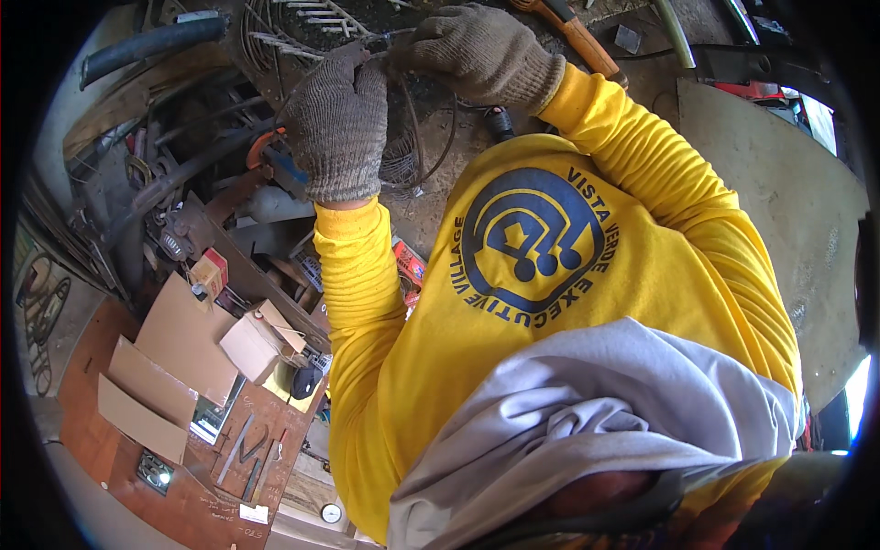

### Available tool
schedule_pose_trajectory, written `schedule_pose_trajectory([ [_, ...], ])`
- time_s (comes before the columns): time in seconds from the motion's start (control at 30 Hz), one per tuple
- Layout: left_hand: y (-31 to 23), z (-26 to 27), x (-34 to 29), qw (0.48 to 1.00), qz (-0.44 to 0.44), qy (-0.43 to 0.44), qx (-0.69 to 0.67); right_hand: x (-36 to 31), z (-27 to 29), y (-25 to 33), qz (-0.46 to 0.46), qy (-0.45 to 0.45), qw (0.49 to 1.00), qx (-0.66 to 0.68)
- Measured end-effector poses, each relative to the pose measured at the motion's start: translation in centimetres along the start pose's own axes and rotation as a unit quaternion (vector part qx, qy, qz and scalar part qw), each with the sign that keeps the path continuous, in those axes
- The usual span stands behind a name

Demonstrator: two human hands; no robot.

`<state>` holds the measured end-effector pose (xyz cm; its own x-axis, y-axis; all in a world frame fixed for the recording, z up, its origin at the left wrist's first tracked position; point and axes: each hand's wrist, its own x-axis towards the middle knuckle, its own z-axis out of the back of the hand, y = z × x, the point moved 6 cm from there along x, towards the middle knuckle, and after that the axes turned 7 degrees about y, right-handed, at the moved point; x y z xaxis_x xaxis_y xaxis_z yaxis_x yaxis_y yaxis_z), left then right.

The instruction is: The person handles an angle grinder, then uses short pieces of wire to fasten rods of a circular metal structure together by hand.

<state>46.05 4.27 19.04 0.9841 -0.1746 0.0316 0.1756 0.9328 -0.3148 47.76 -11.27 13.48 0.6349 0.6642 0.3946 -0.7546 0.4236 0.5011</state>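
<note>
Both hands wear brown-grey knitted work gloves and meet close together at the top of the view. My left hand points upward, its fingers closed around a small dark piece whose shape is mostly hidden. Just to its right, my right hand reaches in with bent fingers pinched near the same spot; what they hold cannot be made out. Beyond the hands lies a light metal piece with a row of thin rungs. A thin dark wire loop hangs below them, beside a tangle of fine wire.
A wooden-handled tool lies right of my right hand. At upper left is a dark hose, above piled metal scrap. Cardboard pieces, an opened box and hand tools rest on a brown board. A large sheet stands at right.
</note>
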Motion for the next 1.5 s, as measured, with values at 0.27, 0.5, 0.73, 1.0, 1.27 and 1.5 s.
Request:
schedule_pose_trajectory([
  [0.27,0.3,-0.1,-0.1,1.000,0.001,0.007,-0.028,0.0,0.6,-0.9,-0.107,0.025,0.991,0.082],
  [0.5,0.2,-0.1,0.2,1.000,0.009,0.006,-0.027,-0.6,-0.3,-1.3,-0.100,0.020,0.991,0.081],
  [0.73,-0.3,0.2,0.3,1.000,0.012,-0.003,-0.023,0.8,-0.2,0.5,0.018,0.009,0.996,-0.087],
  [1.0,-0.1,-0.1,0.4,0.999,0.037,0.028,-0.025,-2.3,1.3,-0.5,-0.093,0.077,0.990,-0.077],
  [1.27,-0.2,0.5,-1.4,0.996,0.010,0.043,-0.071,-5.4,2.0,-0.9,-0.112,0.010,0.994,0.011],
  [1.5,-0.3,0.4,-1.1,0.999,0.023,0.035,-0.018,-4.8,1.5,0.1,-0.100,0.005,0.994,0.043],
])
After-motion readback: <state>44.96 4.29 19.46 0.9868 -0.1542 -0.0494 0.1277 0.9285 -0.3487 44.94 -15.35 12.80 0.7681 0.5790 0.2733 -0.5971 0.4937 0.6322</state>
